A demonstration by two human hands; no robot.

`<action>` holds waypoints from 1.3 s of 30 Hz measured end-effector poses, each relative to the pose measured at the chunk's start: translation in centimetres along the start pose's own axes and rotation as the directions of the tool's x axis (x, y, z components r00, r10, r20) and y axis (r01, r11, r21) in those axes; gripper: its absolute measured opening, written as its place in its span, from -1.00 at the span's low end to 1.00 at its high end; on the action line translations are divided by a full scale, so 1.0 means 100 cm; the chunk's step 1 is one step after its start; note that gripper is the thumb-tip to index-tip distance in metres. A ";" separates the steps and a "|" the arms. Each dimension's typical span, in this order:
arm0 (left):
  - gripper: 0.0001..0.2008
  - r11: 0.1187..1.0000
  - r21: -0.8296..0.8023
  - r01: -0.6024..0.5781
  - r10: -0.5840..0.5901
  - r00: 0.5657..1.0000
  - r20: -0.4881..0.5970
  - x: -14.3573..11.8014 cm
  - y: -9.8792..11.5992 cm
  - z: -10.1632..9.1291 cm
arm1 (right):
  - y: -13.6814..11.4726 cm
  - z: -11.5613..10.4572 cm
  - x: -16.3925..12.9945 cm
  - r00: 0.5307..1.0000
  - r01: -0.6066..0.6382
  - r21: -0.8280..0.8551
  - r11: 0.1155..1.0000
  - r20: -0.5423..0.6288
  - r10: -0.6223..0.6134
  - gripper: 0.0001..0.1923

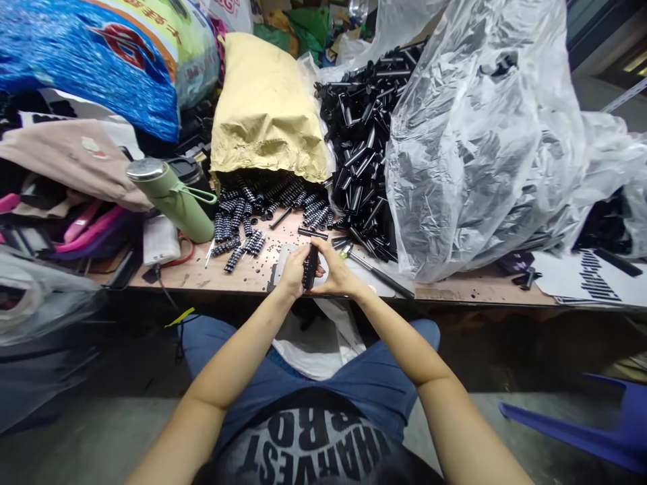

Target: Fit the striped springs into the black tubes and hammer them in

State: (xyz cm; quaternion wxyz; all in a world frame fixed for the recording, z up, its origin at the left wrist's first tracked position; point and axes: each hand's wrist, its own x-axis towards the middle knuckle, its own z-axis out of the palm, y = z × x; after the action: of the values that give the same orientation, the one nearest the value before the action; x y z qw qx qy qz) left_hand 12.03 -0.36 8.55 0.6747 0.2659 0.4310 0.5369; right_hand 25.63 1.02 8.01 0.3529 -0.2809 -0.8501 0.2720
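Close to the table's front edge, my left hand (294, 271) and my right hand (336, 269) are closed around a dark cylindrical part (312, 261), held roughly upright. Fingers hide much of it, and its exact kind is unclear. Just beyond my fingertips lies a short black bar-shaped piece (312, 234). To the right of my right hand rests a long tool with a black handle (389, 277), its head partly covered. Black-and-white studded rollers (237, 215) lie beyond my hands, spilling from under a pale yellow sack (270, 108).
A heap of glossy black plastic parts (361, 155) rises beside a large clear plastic bag (480, 148). At left stand a green bottle (174, 202) and a white power bank (160, 240) with a cable. A blue plastic chair (601, 424) is on the floor at right.
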 end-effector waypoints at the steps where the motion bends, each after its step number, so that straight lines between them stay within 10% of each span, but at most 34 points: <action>1: -0.68 1.000 0.014 0.008 -0.008 1.000 -0.004 -0.001 0.000 0.000 | 0.000 0.001 -0.001 1.000 -0.017 0.017 1.000 -0.005 0.017 0.09; 8: -0.64 0.989 0.123 0.086 -0.088 0.996 0.010 0.010 -0.013 -0.008 | 0.004 0.013 -0.017 0.985 -0.163 -0.021 0.986 -0.059 0.162 0.10; 11: -0.64 0.943 0.329 -0.055 0.051 0.998 0.022 0.014 -0.030 -0.012 | 0.014 0.025 -0.025 0.972 -0.223 -0.130 0.966 -0.106 0.211 0.10; 15: -0.57 0.442 0.778 -0.447 0.428 0.867 0.255 0.014 -0.059 -0.021 | 0.024 0.035 -0.039 0.928 -0.365 -0.327 0.872 -0.202 0.312 -0.07; 19: -0.63 -0.093 0.792 -0.603 0.303 0.741 0.599 0.019 -0.067 -0.038 | 0.027 0.004 -0.063 0.865 -0.498 -0.523 0.691 -0.241 0.441 -0.27; 23: -0.63 -0.360 0.673 -0.646 0.198 0.652 0.732 0.021 -0.057 -0.050 | 0.023 -0.044 -0.087 0.654 -0.684 -0.665 0.300 -0.377 0.656 -0.72; 34: -0.58 -0.459 0.719 -0.522 0.204 0.726 0.657 0.002 -0.067 -0.034 | -0.054 -0.023 -0.109 0.629 -0.683 -0.626 0.377 -0.241 0.739 -0.66; 39: -0.33 -0.465 0.726 -0.507 0.211 0.733 0.647 -0.011 -0.091 -0.014 | -0.077 -0.020 -0.077 0.768 -0.637 -0.502 0.585 -0.342 0.542 -0.55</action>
State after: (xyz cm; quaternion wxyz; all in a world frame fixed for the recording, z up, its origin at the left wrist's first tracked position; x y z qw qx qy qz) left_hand 15.28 -4.16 0.71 -0.0129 0.8645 0.4797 0.1497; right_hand 29.50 -8.94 10.85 0.1998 -0.6622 -0.7186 0.0722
